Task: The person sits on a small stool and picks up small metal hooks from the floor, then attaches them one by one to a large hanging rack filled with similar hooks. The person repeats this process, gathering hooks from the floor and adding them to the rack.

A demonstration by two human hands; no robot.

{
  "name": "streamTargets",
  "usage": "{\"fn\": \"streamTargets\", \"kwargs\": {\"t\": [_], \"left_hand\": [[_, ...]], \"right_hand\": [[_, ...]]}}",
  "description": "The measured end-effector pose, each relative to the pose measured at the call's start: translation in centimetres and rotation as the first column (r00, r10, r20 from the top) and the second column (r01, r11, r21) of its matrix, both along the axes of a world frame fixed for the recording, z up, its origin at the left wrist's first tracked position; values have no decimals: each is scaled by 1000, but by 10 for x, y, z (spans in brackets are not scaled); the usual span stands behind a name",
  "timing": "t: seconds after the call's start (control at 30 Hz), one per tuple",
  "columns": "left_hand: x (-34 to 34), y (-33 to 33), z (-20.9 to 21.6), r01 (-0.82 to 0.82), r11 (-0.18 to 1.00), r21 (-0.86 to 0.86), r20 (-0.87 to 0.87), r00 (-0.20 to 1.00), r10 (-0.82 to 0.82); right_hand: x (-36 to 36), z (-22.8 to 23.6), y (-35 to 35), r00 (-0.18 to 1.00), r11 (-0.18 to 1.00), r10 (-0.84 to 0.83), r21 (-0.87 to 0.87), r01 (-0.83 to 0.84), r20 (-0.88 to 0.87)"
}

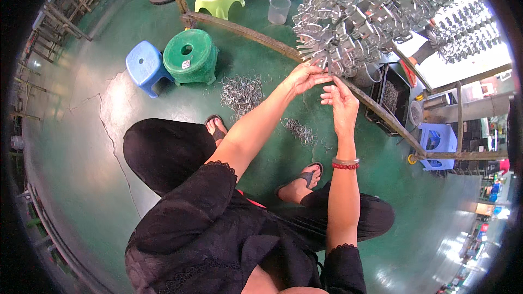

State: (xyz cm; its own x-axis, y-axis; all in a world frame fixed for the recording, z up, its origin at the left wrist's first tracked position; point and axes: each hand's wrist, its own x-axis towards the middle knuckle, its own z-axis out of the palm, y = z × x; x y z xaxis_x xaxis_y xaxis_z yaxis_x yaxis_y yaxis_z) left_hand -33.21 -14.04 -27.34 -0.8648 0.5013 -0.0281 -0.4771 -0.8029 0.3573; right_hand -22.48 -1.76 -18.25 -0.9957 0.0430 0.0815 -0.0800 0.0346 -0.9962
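Observation:
A dense hanging cluster of shiny bent metal pieces (pixel 348 16) fills the upper right, just beyond my fingers. At its lower edge, my left hand (pixel 306 78) reaches in with thumb and fingers brought together. My right hand (pixel 343 106) is raised beside it, thumb and forefinger pinched close to the left fingertips and the other fingers curled. Whatever lies between the fingertips is too small to make out. Below my forearms, a pile of small curved metal hooks (pixel 241 95) lies on the green floor, with a smaller heap of hooks (pixel 299 130) between my feet.
A wooden rail (pixel 245 31) crosses in front of me. Left of it stand a green stool (pixel 190 65) and a blue stool (pixel 146 68); beyond are a yellow-green stool (pixel 220 0) and a clear tub (pixel 279 11). A black crate (pixel 402 111) and a light-blue stool (pixel 440 144) stand right.

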Motion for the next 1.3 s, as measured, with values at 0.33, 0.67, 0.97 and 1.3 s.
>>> {"fn": "streamTargets", "kwargs": {"t": [0.33, 0.67, 0.97, 1.3], "left_hand": [[14, 1, 9, 14, 1000, -12, -98, 995, -15], [31, -6, -5, 274, 920, -281, 25, 960, -278], [38, -18, 21, 475, 874, -100, 140, 877, -460], [30, 4, 22, 259, 965, 35, 141, 955, -262]], "right_hand": [[-47, -1, -39, 972, 917, -235, 323, 232, -33], [-42, -23, -14, 951, 701, -206, 642, 309, -232], [-29, 25, 10, 964, 824, 28, 540, -173, 266], [-20, 6, 6, 989, 946, -146, 291, 140, -2]]}}
